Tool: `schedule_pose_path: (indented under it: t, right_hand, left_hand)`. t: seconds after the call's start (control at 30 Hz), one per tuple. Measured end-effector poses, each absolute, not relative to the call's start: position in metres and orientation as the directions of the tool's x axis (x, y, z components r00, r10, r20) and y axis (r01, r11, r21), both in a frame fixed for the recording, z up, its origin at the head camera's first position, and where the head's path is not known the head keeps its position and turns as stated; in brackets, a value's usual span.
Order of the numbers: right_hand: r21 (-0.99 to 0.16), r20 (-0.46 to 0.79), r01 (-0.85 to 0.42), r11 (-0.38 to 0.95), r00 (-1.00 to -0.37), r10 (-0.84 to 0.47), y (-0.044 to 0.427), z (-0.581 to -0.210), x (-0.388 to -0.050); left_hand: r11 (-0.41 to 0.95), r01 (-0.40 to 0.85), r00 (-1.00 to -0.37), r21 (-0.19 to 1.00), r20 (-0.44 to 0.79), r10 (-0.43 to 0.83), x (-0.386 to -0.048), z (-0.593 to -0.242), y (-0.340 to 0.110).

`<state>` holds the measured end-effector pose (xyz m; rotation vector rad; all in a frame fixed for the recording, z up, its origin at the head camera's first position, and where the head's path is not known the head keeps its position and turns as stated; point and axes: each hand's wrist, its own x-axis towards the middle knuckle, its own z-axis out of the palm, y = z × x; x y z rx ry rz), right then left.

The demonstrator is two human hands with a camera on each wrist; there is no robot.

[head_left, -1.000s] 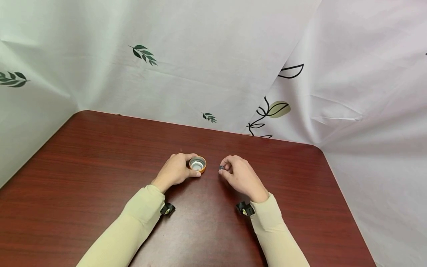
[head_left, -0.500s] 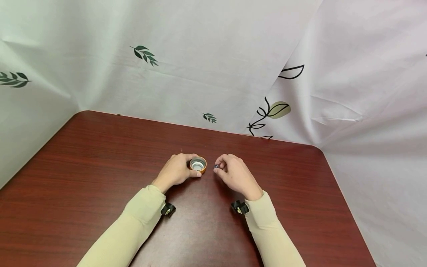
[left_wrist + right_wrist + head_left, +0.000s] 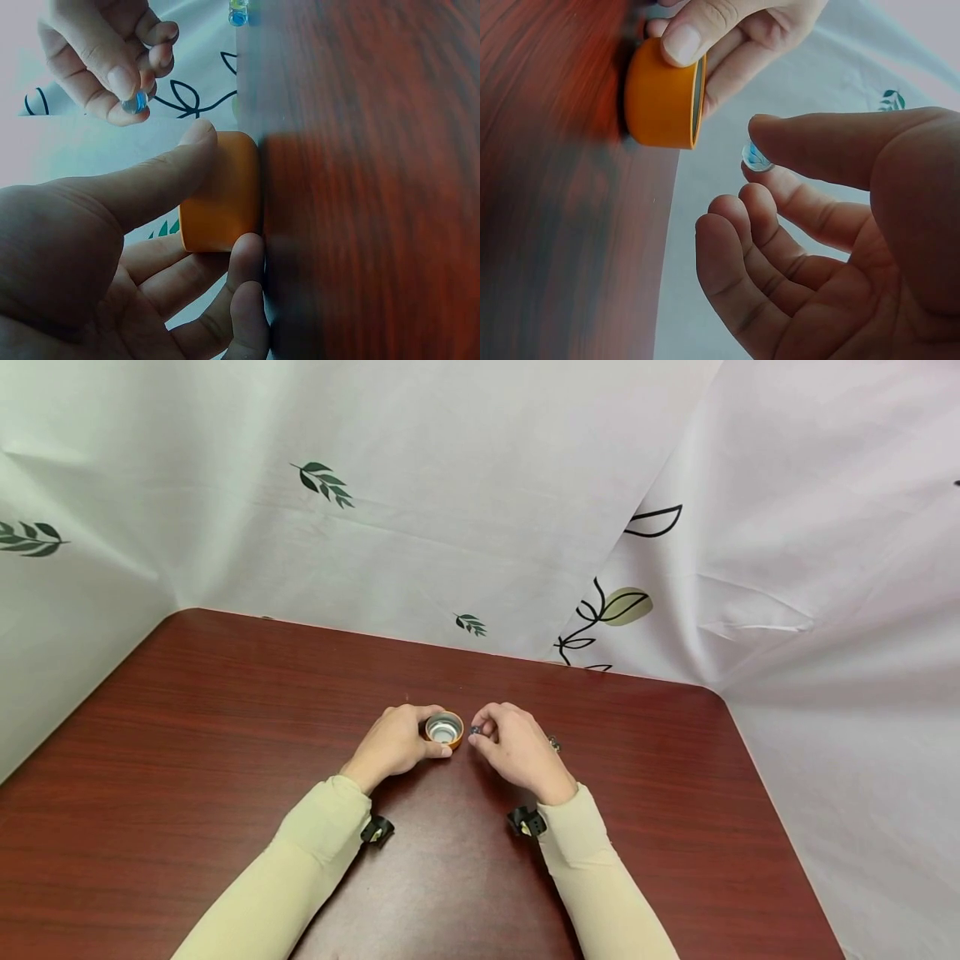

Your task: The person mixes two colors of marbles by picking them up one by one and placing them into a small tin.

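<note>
My left hand (image 3: 392, 742) grips a small round orange cup (image 3: 223, 196), thumb on one side and fingers on the other. The cup stands upright on the table, its mouth up and its silvery inside showing in the head view. Just to its right, my right hand (image 3: 523, 756) pinches a clear glass marble with a blue swirl (image 3: 756, 156) between thumb and index finger. In the right wrist view this marble is above the cup's rim level and apart from it. The other right fingers are loosely bent and hold nothing.
Several more glass marbles (image 3: 554, 743) lie on the table just right of my right hand, partly hidden by it. The table (image 3: 247, 710) is dark reddish wood. A white cloth with leaf prints (image 3: 450, 510) hangs along its back and sides.
My right hand has moved left with the marble, closer to the cup, uncovering marbles behind it on the right. My left hand and the cup have stayed in place.
</note>
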<state>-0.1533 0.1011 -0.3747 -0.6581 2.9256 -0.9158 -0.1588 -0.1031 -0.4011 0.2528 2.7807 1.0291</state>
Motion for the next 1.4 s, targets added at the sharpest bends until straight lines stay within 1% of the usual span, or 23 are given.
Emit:
schedule_pose_path:
  t: [0.33, 0.6, 1.07, 1.4]
  right_hand:
    - [-0.538, 0.11, -0.4, 0.742, -0.906, -0.409, 0.092, -0.374, -0.157]
    - [-0.536, 0.136, -0.424, 0.73, -0.897, -0.421, 0.085, -0.377, -0.16]
    - [-0.522, 0.106, -0.433, 0.735, -0.888, -0.448, 0.076, -0.38, -0.162]
    - [-0.499, 0.107, -0.436, 0.749, -0.888, -0.446, 0.075, -0.384, -0.164]
  left_hand:
    - [0.746, 0.11, -0.971, 0.657, -0.087, 0.221, -0.159, -0.402, -0.103]
    - [0.74, 0.128, -0.971, 0.661, -0.069, 0.23, -0.16, -0.403, -0.104]
    - [0.746, 0.11, -0.97, 0.657, -0.092, 0.225, -0.159, -0.402, -0.104]
    - [0.745, 0.136, -0.969, 0.653, -0.069, 0.237, -0.16, -0.403, -0.104]
